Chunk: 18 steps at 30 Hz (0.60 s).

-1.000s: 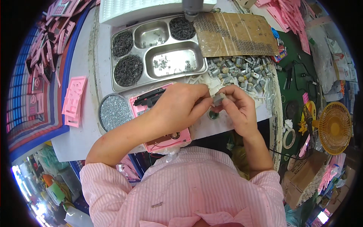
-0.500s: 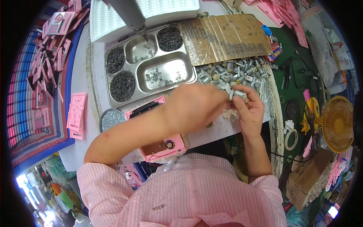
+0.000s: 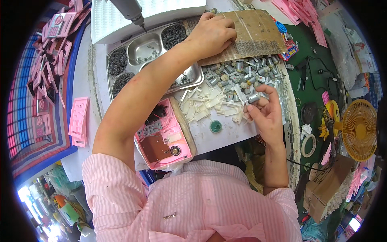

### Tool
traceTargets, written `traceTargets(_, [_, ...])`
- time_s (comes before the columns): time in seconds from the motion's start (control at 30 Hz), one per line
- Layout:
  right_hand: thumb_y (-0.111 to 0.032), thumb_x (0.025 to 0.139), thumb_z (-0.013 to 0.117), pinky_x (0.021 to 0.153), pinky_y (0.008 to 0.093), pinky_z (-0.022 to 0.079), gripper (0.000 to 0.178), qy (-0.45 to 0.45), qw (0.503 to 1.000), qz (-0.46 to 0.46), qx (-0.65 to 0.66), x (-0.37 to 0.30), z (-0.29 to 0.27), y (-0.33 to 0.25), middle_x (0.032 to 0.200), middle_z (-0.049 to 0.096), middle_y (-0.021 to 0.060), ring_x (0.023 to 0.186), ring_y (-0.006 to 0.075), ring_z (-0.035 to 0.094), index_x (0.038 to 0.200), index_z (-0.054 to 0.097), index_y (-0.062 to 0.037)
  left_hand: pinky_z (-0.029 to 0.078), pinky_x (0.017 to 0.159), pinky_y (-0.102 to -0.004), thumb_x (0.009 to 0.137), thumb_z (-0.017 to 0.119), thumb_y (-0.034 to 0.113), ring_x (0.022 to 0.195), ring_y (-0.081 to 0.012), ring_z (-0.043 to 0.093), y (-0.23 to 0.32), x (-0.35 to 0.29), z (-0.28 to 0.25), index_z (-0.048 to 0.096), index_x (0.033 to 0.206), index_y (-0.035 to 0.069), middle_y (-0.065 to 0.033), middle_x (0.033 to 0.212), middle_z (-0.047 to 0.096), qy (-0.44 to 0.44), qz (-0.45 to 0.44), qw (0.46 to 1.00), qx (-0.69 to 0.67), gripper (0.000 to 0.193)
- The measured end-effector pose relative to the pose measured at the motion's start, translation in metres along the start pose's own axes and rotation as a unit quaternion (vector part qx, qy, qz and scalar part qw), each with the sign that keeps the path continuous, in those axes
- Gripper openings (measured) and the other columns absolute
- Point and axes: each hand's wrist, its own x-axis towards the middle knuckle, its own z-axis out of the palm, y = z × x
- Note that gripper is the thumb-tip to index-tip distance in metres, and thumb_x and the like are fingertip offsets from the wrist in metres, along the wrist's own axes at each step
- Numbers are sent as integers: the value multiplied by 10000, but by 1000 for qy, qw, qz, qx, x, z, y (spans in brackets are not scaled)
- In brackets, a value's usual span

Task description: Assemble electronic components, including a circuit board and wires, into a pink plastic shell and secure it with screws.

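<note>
My left hand [image 3: 213, 33] reaches across to the upper left part of a brown cardboard sheet [image 3: 258, 30]. Its fingers are curled together, and whatever they pinch is hidden. Lower right, my right hand [image 3: 267, 117] holds a small silver motor [image 3: 253, 98] between thumb and fingers, with a white plastic piece [image 3: 241, 95] against it. Rows of tiny metal parts [image 3: 262, 48] cover part of the cardboard. Just beyond the right hand lies a heap of small motors [image 3: 238, 72]. White plastic pieces [image 3: 201, 105] are scattered to its left.
A pink casing [image 3: 183, 139] with wires inside sits before me. A metal compartment tray [image 3: 139, 45] holds dark springs, partly behind my left forearm. A power screwdriver [image 3: 131, 11] hangs above it. A small green round container [image 3: 216, 126] stands near the table's front edge.
My left hand has moved up and away from the right hand to the cardboard, uncovering the white pieces and pink casing. The right hand stays nearly in place with the motor.
</note>
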Motion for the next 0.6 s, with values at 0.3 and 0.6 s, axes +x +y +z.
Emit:
traceTargets(0.3, [43,913,633,683,212,472,432,6,1000,-4,-25,-14,-5,-3,837,636,59,729,78,580,1306,460,-4,409,976,-452,802,753,216,1090,-217,594,-4,-3,3,716,885,156,18,1043,639,13,0,999,-41,109])
traceTargets(0.6, [32,889,660,618,187,403,396,-53,993,41,-95,-22,-3,0,779,588,0,686,34,519,1266,541,6,540,784,-339,877,713,81,870,-187,691,70,-45,-94,696,966,84,-56,950,678,62,-179,956,-224,91])
